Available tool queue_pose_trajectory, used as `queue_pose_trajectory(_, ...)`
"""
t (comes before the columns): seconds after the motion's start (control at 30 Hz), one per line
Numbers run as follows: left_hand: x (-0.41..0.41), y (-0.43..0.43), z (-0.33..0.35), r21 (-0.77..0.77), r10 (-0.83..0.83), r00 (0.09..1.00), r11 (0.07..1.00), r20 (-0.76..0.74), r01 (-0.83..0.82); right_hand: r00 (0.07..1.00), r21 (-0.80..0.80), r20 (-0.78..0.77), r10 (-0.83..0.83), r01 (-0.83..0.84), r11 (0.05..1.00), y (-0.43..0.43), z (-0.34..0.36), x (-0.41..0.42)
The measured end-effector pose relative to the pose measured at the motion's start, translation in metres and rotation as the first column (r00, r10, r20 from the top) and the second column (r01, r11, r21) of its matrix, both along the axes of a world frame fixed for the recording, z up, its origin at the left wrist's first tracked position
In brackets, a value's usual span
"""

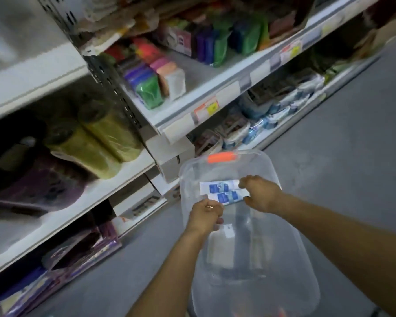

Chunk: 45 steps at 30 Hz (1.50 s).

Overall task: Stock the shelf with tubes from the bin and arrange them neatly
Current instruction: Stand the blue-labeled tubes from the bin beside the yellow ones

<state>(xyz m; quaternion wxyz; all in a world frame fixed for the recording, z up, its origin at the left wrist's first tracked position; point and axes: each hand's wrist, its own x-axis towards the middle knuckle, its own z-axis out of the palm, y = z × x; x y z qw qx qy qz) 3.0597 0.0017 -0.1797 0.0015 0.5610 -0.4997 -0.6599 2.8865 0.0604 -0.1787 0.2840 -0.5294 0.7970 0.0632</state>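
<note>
A clear plastic bin [290, 259] with an orange latch [220, 157] stands on the floor in front of me. Two white and blue tubes lie side by side above its far end: the upper tube [218, 186] and the lower tube [225, 197]. My right hand [262, 193] pinches the right ends of both tubes. My left hand [205, 215] grips the left end of the lower tube from below. The lowest shelf [288, 121] to the upper right holds similar white and blue packs [256, 128].
White shelving runs along the left. A middle shelf [215, 94] carries coloured sponges; olive rolls [94, 143] and purple packs [44, 186] sit lower left. Grey floor [352, 138] spreads to the right of the bin.
</note>
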Motion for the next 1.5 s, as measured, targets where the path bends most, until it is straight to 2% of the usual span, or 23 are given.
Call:
queue_pose_trajectory(0.1, -0.019, 0.006, -0.060, 0.223, 0.172, 0.984, 0.958, 0.048, -0.178, 0.998, -0.001, 0.042, -0.046, 0.046, 0.999, -0.014, -0.046, -0.010)
queue_pose_trajectory(0.2, -0.033, 0.014, -0.111, 0.394, 0.313, 0.943, 0.858, 0.110, -0.331, 0.990, -0.036, 0.085, -0.117, 0.120, 0.992, -0.034, -0.088, -0.019)
queue_pose_trajectory(0.27, -0.042, 0.018, -0.137, 0.438, 0.378, 0.918, 0.809, 0.124, -0.392, 0.988, -0.034, 0.098, -0.123, 0.126, 0.991, -0.043, -0.116, -0.023)
queue_pose_trajectory(0.33, -0.053, 0.022, -0.157, 0.437, 0.401, 0.909, 0.801, 0.117, -0.409, 0.990, -0.026, 0.100, -0.103, 0.106, 0.994, -0.046, -0.140, -0.024)
queue_pose_trajectory(0.43, -0.065, 0.024, -0.176, 0.405, 0.455, 0.884, 0.792, 0.107, -0.457, 0.999, -0.061, -0.030, -0.015, 0.013, 0.998, -0.046, -0.161, -0.017)
queue_pose_trajectory(0.53, -0.071, 0.025, -0.187, 0.539, 0.609, 0.791, 0.647, 0.060, -0.539, 0.991, -0.020, -0.122, 0.047, -0.050, 0.999, -0.044, -0.171, -0.011)
queue_pose_trajectory(0.63, -0.069, 0.027, -0.198, 0.591, 0.657, 0.750, 0.577, 0.074, -0.563, 0.996, 0.055, 0.022, -0.083, 0.082, 0.995, -0.038, -0.177, -0.007)
queue_pose_trajectory(0.73, -0.059, 0.029, -0.198, 0.581, 0.600, 0.790, 0.599, 0.129, -0.550, 0.971, 0.172, 0.143, -0.189, 0.164, 0.971, -0.028, -0.174, -0.002)
queue_pose_trajectory(0.8, -0.051, 0.030, -0.195, 0.527, 0.558, 0.815, 0.652, 0.155, -0.546, 0.907, 0.186, 0.268, -0.324, 0.281, 0.941, -0.018, -0.167, 0.002)
queue_pose_trajectory(0.87, -0.046, 0.032, -0.184, 0.494, 0.586, 0.796, 0.653, 0.150, -0.574, 0.736, 0.184, 0.459, -0.498, 0.470, 0.863, -0.005, -0.151, 0.008)
queue_pose_trajectory(0.93, -0.042, 0.032, -0.159, 0.509, 0.620, 0.774, 0.628, 0.130, -0.588, 0.567, 0.199, 0.573, -0.592, 0.604, 0.772, 0.007, -0.124, 0.014)
queue_pose_trajectory(1.0, -0.037, 0.030, -0.128, 0.508, 0.618, 0.785, 0.662, 0.046, -0.551, 0.497, 0.218, 0.622, -0.605, 0.633, 0.743, 0.016, -0.095, 0.021)
queue_pose_trajectory(1.1, -0.025, 0.024, -0.085, 0.396, 0.551, 0.833, 0.774, -0.039, -0.494, 0.504, 0.234, 0.637, -0.584, 0.595, 0.769, 0.022, -0.043, 0.030)
queue_pose_trajectory(1.2, -0.009, 0.018, -0.038, 0.323, 0.519, 0.850, 0.823, -0.091, -0.467, 0.567, 0.231, 0.643, -0.515, 0.497, 0.836, 0.019, 0.003, 0.038)
queue_pose_trajectory(1.33, 0.015, 0.009, 0.021, 0.229, 0.484, 0.853, 0.868, -0.196, -0.440, 0.625, 0.125, 0.679, -0.386, 0.419, 0.899, 0.005, 0.052, 0.057)
queue_pose_trajectory(1.5, 0.063, -0.008, 0.089, 0.090, 0.413, 0.846, 0.909, -0.337, -0.408, 0.621, -0.037, 0.753, -0.219, 0.372, 0.928, -0.013, 0.108, 0.088)
